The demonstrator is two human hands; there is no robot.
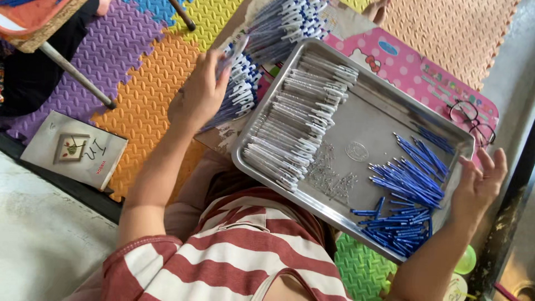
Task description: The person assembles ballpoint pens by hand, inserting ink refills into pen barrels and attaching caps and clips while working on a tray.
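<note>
While the left hand [198, 95] pinches one white pen [231, 53], its long axis running up and right over a pile of finished pens [245, 83] beside the metal tray [368, 120], the right hand [479, 181], fingers spread, rests on the tray's right rim. Blue refills [409, 189] lie inside, slanting down-right; white barrels [295, 122] are stacked in a row at the left.

top: short-sleeved shirt [234, 251] with wide dark red and white horizontal stripes | sleeve: hem ends at upper arm | arms: bare below sleeve | left hand [198, 95]: no glove, no ring | right hand [479, 181]: no glove, no ring
</note>
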